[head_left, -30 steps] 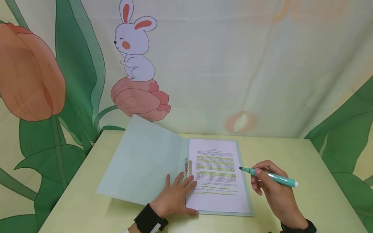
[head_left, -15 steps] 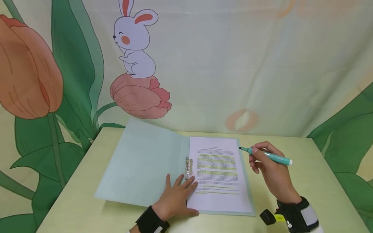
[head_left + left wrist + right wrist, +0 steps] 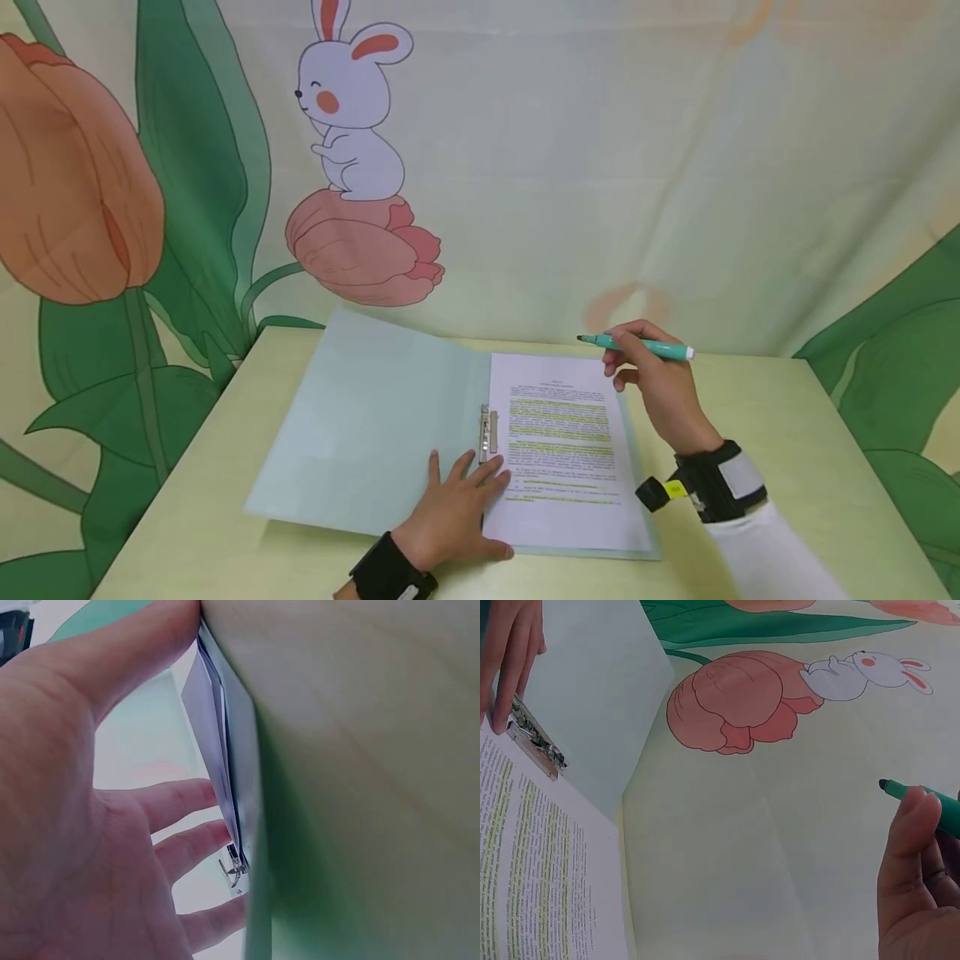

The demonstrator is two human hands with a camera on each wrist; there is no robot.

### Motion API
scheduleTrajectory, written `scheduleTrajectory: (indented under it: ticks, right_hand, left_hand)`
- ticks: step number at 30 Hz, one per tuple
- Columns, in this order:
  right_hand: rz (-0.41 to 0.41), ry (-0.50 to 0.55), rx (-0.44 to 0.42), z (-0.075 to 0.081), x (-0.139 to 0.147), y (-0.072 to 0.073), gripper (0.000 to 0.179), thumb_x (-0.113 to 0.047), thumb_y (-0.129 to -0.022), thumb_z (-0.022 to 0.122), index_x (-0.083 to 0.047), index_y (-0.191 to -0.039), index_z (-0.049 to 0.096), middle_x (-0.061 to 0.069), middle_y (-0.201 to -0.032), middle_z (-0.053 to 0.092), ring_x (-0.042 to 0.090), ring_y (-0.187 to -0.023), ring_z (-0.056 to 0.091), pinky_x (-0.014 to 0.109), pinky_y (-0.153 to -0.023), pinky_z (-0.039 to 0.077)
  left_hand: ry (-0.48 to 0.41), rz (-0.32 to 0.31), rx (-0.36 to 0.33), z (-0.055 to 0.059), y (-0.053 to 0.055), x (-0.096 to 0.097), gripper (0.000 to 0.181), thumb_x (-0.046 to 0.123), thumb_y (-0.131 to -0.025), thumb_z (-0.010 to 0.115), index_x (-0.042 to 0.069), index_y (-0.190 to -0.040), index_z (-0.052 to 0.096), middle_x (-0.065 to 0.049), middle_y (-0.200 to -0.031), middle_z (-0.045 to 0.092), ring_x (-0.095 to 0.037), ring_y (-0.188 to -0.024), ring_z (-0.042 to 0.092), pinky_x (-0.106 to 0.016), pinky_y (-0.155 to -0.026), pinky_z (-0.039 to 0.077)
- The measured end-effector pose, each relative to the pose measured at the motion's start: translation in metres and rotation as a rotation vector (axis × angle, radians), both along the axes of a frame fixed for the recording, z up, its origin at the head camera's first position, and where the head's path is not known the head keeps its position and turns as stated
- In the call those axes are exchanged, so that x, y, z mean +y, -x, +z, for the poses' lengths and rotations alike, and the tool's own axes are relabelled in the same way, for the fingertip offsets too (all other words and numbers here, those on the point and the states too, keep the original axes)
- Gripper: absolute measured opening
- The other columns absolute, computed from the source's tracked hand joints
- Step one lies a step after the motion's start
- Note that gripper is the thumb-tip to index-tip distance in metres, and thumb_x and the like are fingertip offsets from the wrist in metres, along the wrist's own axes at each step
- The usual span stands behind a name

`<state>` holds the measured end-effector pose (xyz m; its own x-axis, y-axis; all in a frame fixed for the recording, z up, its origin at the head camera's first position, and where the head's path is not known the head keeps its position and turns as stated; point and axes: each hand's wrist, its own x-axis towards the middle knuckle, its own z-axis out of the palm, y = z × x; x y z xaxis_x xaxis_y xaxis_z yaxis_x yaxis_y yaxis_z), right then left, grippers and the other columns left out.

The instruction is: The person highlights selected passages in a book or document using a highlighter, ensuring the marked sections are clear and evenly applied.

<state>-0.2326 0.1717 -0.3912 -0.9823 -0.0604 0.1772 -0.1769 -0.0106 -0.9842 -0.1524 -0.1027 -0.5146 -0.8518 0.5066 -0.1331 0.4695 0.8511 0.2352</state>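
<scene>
In the head view a pale blue folder (image 3: pixel 367 425) lies spread on the table, its left cover tilted up. On its right side sits a printed sheet (image 3: pixel 562 525) with yellow highlighted lines, beside a metal clip (image 3: pixel 488 433). My left hand (image 3: pixel 453 512) rests with spread fingers across the folder's fold and the sheet's lower left edge. Above the sheet's upper right corner, my right hand (image 3: pixel 660 392) pinches a teal highlighter (image 3: pixel 660 348) between thumb and fingers. The highlighter is uncapped, its dark tip pointing left. In the right wrist view the tip (image 3: pixel 885 784) is away from the paper.
The pale yellow table (image 3: pixel 780 467) extends to both sides of the folder. Behind it hangs a printed curtain (image 3: pixel 525 167) with a rabbit (image 3: pixel 352 108) and tulips. Black wrist straps with cameras sit on both wrists; the right one (image 3: pixel 723 482) is near the folder's right edge.
My right hand has moved up and to the left with the highlighter, from beside the sheet to over its upper right corner. The left hand has stayed on the folder.
</scene>
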Motion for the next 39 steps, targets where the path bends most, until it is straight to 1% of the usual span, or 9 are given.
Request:
scheduleTrajectory:
  ticks: [4,9,15,18,24,29,33,36,39]
  right_hand:
    - [-0.04,0.004,-0.015,-0.01,-0.007,0.018,0.025,-0.03,-0.096,0.064,-0.005,-0.098,0.068,0.0,-0.077,0.063,0.014,-0.069,0.058,0.023,-0.056,0.049]
    - [-0.065,-0.035,-0.061,-0.026,-0.015,0.035,0.025,-0.028,-0.095,0.065,-0.004,-0.099,0.068,-0.001,-0.078,0.066,0.013,-0.071,0.062,0.023,-0.063,0.053]
    - [-0.085,-0.134,-0.167,-0.056,-0.029,0.051,0.032,-0.036,-0.092,0.067,-0.005,-0.102,0.068,0.007,-0.089,0.07,0.016,-0.077,0.064,0.026,-0.073,0.056]
    - [-0.084,-0.163,-0.195,-0.071,-0.034,0.056,0.033,-0.037,-0.091,0.069,-0.006,-0.103,0.069,0.008,-0.09,0.071,0.018,-0.079,0.065,0.028,-0.076,0.056]
    - [-0.09,-0.182,-0.219,-0.095,-0.039,0.065,0.032,-0.035,-0.089,0.071,-0.006,-0.104,0.071,0.0,-0.082,0.071,0.016,-0.077,0.066,0.029,-0.075,0.057]
    - [-0.099,-0.21,-0.241,-0.109,-0.044,0.068,0.029,-0.033,-0.09,0.07,-0.007,-0.102,0.072,0.007,-0.086,0.074,0.017,-0.077,0.068,0.033,-0.077,0.055]
    - [-0.087,-0.211,-0.263,-0.117,-0.05,0.069,0.027,-0.032,-0.09,0.069,-0.009,-0.105,0.072,0.016,-0.094,0.074,0.029,-0.086,0.069,0.034,-0.078,0.055]
    - [-0.083,-0.219,-0.269,-0.123,-0.053,0.07,0.028,-0.031,-0.091,0.069,-0.01,-0.108,0.071,0.017,-0.096,0.074,0.034,-0.09,0.069,0.035,-0.078,0.055]
    - [-0.098,-0.239,-0.277,-0.127,-0.055,0.071,0.027,-0.032,-0.091,0.07,-0.011,-0.107,0.072,0.015,-0.093,0.074,0.032,-0.088,0.069,0.034,-0.078,0.055]
  left_hand:
    - [0.001,0.005,-0.002,-0.002,0.0,0.0,0.096,0.07,-0.069,0.074,0.022,-0.148,0.046,0.001,-0.158,0.037,-0.039,-0.146,0.03,-0.079,-0.108,0.013]
    - [-0.012,0.008,-0.012,-0.003,0.002,0.0,0.096,0.069,-0.068,0.074,0.023,-0.147,0.046,0.001,-0.159,0.037,-0.039,-0.146,0.03,-0.079,-0.107,0.012]
    - [-0.025,0.005,-0.02,-0.001,0.001,-0.003,0.096,0.069,-0.069,0.075,0.022,-0.147,0.046,0.001,-0.159,0.037,-0.039,-0.146,0.029,-0.079,-0.107,0.012]
    - [-0.023,0.001,-0.019,0.0,0.001,-0.002,0.096,0.069,-0.069,0.074,0.022,-0.147,0.046,0.001,-0.159,0.037,-0.039,-0.145,0.03,-0.079,-0.107,0.013]
    - [-0.009,0.006,-0.019,-0.002,0.002,-0.001,0.095,0.07,-0.069,0.074,0.023,-0.147,0.046,0.001,-0.159,0.037,-0.039,-0.145,0.03,-0.079,-0.107,0.014]
    - [0.0,0.018,-0.029,-0.004,0.004,0.0,0.096,0.071,-0.068,0.074,0.025,-0.147,0.046,0.002,-0.159,0.036,-0.038,-0.146,0.029,-0.079,-0.107,0.013]
    - [0.006,0.022,-0.032,-0.005,0.005,-0.001,0.096,0.072,-0.067,0.074,0.025,-0.147,0.046,0.003,-0.159,0.036,-0.038,-0.146,0.029,-0.079,-0.108,0.013]
    - [0.006,0.019,-0.031,-0.004,0.004,-0.001,0.096,0.072,-0.067,0.073,0.025,-0.147,0.046,0.003,-0.159,0.037,-0.038,-0.146,0.03,-0.079,-0.108,0.014]
    - [-0.003,0.016,-0.03,-0.003,0.004,-0.001,0.096,0.072,-0.068,0.073,0.025,-0.147,0.046,0.002,-0.159,0.037,-0.038,-0.146,0.03,-0.079,-0.107,0.014]
